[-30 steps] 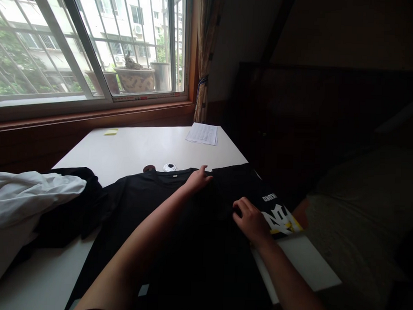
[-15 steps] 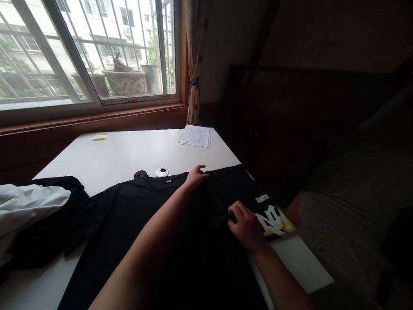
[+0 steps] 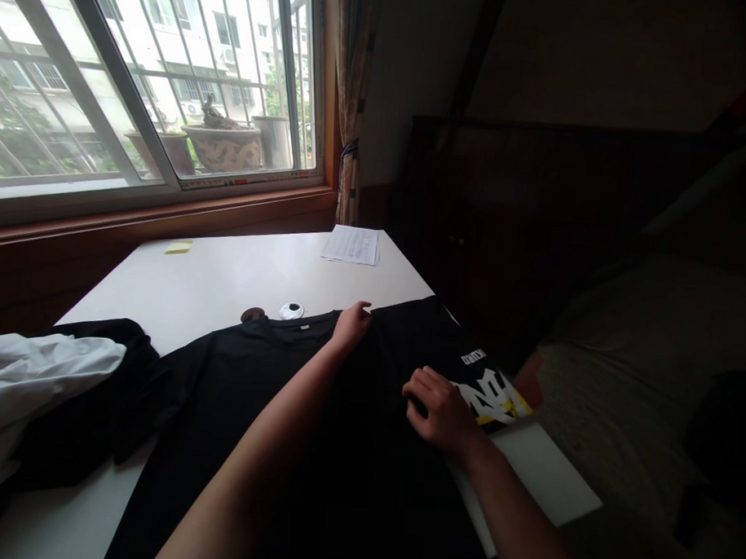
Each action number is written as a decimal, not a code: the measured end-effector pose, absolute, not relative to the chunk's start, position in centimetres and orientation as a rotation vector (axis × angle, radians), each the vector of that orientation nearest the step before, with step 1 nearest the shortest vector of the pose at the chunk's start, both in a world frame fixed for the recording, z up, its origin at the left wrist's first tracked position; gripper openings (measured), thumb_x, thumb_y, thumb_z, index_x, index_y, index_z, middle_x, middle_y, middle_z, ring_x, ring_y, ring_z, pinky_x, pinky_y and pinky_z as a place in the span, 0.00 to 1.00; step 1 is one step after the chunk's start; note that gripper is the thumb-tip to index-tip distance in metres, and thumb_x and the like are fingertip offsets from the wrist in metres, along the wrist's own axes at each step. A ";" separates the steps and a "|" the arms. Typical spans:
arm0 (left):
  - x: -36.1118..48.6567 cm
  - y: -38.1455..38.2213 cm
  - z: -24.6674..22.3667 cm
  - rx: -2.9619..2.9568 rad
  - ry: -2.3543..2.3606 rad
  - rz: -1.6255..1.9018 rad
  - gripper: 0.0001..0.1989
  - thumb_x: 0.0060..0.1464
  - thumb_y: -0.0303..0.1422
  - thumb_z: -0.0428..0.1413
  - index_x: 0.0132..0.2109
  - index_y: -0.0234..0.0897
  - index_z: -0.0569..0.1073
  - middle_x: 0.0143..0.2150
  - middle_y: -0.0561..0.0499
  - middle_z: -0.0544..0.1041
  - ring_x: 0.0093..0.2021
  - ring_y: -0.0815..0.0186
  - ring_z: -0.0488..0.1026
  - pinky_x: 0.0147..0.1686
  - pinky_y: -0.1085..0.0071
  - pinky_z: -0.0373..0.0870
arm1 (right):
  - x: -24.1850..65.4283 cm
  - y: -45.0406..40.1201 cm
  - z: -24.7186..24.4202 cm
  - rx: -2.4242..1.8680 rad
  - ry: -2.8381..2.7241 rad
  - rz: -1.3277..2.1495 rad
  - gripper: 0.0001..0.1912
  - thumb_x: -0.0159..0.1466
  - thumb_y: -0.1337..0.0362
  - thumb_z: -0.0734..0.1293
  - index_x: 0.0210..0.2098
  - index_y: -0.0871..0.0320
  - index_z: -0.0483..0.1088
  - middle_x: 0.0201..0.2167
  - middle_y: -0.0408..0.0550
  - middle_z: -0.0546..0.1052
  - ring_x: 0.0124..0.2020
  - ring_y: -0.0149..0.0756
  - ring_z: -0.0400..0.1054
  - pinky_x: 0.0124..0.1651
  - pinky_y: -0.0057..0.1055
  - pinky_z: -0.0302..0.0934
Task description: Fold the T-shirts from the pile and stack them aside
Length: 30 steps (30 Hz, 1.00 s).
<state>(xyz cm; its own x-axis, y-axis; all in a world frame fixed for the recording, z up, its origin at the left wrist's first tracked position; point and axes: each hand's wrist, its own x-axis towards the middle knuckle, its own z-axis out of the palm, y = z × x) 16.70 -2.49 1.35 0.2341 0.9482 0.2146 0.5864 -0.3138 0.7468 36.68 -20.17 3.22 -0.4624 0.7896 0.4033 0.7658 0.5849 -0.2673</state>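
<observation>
A black T-shirt (image 3: 222,396) lies spread over the table, its collar toward the window. White and yellow lettering shows on its right part. At the shoulder edge, right of the collar, my left hand (image 3: 352,324) is closed with thumb and finger on the cloth. Nearer to me and further right, my right hand (image 3: 439,406) rests on the shirt beside the lettering, its fingers curled together on the fabric. My left forearm crosses over the shirt and hides part of it.
The white table (image 3: 214,266) carries papers (image 3: 353,244), a yellow note (image 3: 179,247) and two round items, one dark (image 3: 253,314), one silvery (image 3: 292,311). A heap of white and black cloth (image 3: 52,366) lies left. A person in dim light is at the right.
My left hand's spread fingers have drawn together at the shoulder edge. My right hand has shifted slightly left, with its fingers still curled. The shirt lies nearly as before.
</observation>
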 end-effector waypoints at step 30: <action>12.8 -9.6 1.1 2.865 1.298 0.355 0.34 0.65 0.46 0.50 0.73 0.42 0.55 0.77 0.45 0.47 0.75 0.46 0.44 0.69 0.39 0.47 | 37.1 -18.7 1.1 -1.493 -2.142 0.049 0.10 0.66 0.62 0.67 0.29 0.53 0.64 0.32 0.45 0.70 0.38 0.40 0.68 0.44 0.36 0.62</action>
<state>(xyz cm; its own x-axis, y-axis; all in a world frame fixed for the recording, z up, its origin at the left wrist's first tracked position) 12.84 -9.63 1.10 0.6387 0.7394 0.2130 0.7448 -0.6636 0.0704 37.08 -18.70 1.10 -0.2538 0.8830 0.3949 0.8641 0.3904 -0.3176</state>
